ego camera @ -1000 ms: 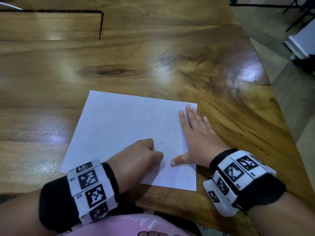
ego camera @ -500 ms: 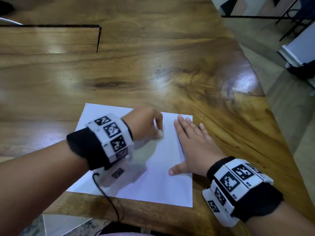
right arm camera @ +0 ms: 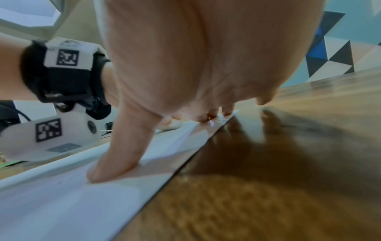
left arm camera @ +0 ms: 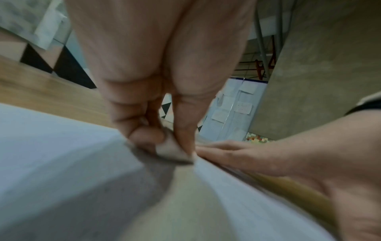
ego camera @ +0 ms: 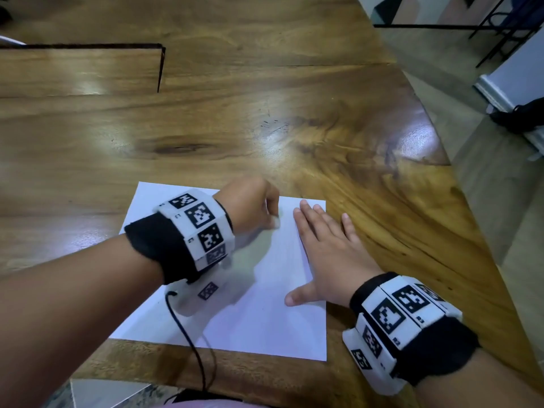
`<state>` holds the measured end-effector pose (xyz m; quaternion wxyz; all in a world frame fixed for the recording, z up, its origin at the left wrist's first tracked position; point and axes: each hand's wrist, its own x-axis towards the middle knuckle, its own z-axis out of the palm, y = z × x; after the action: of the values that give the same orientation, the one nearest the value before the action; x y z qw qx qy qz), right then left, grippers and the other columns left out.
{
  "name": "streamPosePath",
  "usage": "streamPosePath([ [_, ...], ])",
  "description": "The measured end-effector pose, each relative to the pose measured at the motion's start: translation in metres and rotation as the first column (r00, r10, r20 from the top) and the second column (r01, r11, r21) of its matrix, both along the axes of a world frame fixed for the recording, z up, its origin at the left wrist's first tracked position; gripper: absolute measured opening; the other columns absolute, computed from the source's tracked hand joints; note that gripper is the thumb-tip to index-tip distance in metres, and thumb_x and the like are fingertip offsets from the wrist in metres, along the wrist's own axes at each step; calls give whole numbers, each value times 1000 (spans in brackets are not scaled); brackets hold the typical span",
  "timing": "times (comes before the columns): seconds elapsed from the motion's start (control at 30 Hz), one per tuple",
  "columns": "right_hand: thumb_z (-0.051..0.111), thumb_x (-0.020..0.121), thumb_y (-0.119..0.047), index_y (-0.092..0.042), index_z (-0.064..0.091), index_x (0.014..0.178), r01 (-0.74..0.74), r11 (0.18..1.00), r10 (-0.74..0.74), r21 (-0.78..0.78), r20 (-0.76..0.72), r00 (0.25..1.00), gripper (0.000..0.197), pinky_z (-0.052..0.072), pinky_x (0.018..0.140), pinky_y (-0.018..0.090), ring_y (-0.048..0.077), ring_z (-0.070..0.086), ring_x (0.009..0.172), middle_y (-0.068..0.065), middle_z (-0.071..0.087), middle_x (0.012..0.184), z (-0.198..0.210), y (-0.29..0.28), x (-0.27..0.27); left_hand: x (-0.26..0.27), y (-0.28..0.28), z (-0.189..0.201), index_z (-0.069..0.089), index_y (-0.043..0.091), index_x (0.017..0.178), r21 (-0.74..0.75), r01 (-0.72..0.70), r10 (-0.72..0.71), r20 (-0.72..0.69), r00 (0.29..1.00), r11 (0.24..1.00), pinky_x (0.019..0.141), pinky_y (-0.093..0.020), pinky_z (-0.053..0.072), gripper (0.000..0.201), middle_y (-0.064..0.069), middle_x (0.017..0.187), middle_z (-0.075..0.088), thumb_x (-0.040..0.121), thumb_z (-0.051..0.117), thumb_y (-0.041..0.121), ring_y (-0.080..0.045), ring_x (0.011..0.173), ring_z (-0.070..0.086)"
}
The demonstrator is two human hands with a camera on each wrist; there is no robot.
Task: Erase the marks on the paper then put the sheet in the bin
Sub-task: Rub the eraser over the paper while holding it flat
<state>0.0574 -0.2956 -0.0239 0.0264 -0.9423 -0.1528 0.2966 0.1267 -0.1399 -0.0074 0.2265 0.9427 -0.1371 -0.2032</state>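
Observation:
A white sheet of paper (ego camera: 259, 316) lies flat on the wooden table (ego camera: 265, 128) near its front edge. My left hand (ego camera: 253, 207) pinches a small pale eraser (left arm camera: 171, 149) and presses it onto the sheet near the far edge. The eraser (ego camera: 276, 222) barely shows past my fingers in the head view. My right hand (ego camera: 326, 251) lies flat with straight fingers on the sheet's right side, holding it down; its little finger rests on the wood. The right wrist view shows my thumb (right arm camera: 115, 161) pressed on the paper (right arm camera: 62, 203). Any marks on the sheet are too faint to make out.
The table's right edge (ego camera: 459, 184) runs diagonally, with floor beyond it. A rectangular cutout line (ego camera: 160, 69) marks the table top at the far left. A black cable (ego camera: 191, 337) hangs from my left wristband across the sheet's near edge. No bin is in view.
My left hand moved with the eraser from the sheet's near side up to its far edge. My right hand stayed flat on the paper.

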Motion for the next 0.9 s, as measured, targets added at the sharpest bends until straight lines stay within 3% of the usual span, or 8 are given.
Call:
streamPosePath([
  [0.1, 64, 64, -73, -17, -29, 145, 2, 1000, -2, -5, -3, 1000, 135, -16, 114, 48, 12, -31, 139, -5, -37, 150, 1, 0, 0, 8, -6, -3, 65, 9, 83, -7, -91, 91, 129, 987, 996, 67, -23, 39, 8, -4, 75, 58, 76, 65, 14, -19, 74, 50],
  [0.17, 64, 64, -73, -17, -29, 144, 2, 1000, -2, -7, -7, 1000, 135, -16, 114, 48, 12, -31, 139, -5, -38, 150, 0, 0, 0, 4, -5, -4, 64, 8, 81, 15, -51, 48, 141, 989, 999, 65, -22, 35, 6, -3, 74, 55, 77, 64, 13, -19, 74, 48],
  [0.33, 64, 64, -73, -17, -29, 144, 7, 1000, -7, 2, -6, 1000, 136, -16, 114, 48, 11, -31, 139, -5, -38, 150, 0, 0, 0, -8, 3, 2, 66, 12, 77, 87, 159, -154, -58, 986, 983, 52, -17, 33, 5, 9, 60, 50, 73, 69, 13, -16, 66, 49],
  [0.43, 64, 64, -73, -17, -29, 144, 6, 1000, -6, 6, -11, 1000, 135, -17, 114, 48, 11, -32, 139, -5, -38, 150, 0, 0, 0, 5, -4, 2, 66, 9, 79, 46, 73, -77, 77, 994, 996, 59, -24, 35, 5, 7, 61, 48, 75, 67, 12, -17, 72, 48],
  [0.57, 64, 64, -72, -18, -30, 144, 11, 1000, -11, 13, -12, 1000, 135, -18, 114, 47, 11, -32, 138, -6, -38, 149, 0, -1, -1, 0, -10, -9, 62, 8, 80, 3, -28, 27, 183, 983, 1000, 67, -27, 40, 3, -3, 76, 49, 78, 60, 9, -22, 75, 48],
  [0.67, 65, 64, -72, -19, -29, 144, 15, 1000, -15, 20, -12, 1000, 135, -18, 114, 47, 10, -32, 138, -7, -39, 149, 0, -1, -1, -14, -1, -11, 59, 14, 71, 14, 98, -99, 37, 994, 995, 66, -24, 39, 8, 7, 62, 46, 76, 62, 9, -20, 71, 49],
  [0.77, 66, 64, -71, -19, -29, 145, 20, 999, -19, 29, -16, 1000, 135, -19, 113, 47, 10, -32, 138, -7, -39, 149, 0, -1, -1, -13, 3, -4, 63, 15, 72, 41, 194, -190, -82, 978, 980, 64, -24, 38, 6, 5, 66, 55, 73, 68, 14, -18, 71, 52],
  [0.9, 66, 63, -72, -19, -29, 145, 17, 1000, -16, 25, -10, 1000, 136, -19, 113, 47, 11, -32, 138, -6, -39, 149, -1, -2, -1, 10, -9, -1, 65, 9, 80, 12, 69, -70, 100, 993, 998, 60, -23, 29, 5, 13, 58, 43, 75, 65, 12, -16, 71, 46],
])
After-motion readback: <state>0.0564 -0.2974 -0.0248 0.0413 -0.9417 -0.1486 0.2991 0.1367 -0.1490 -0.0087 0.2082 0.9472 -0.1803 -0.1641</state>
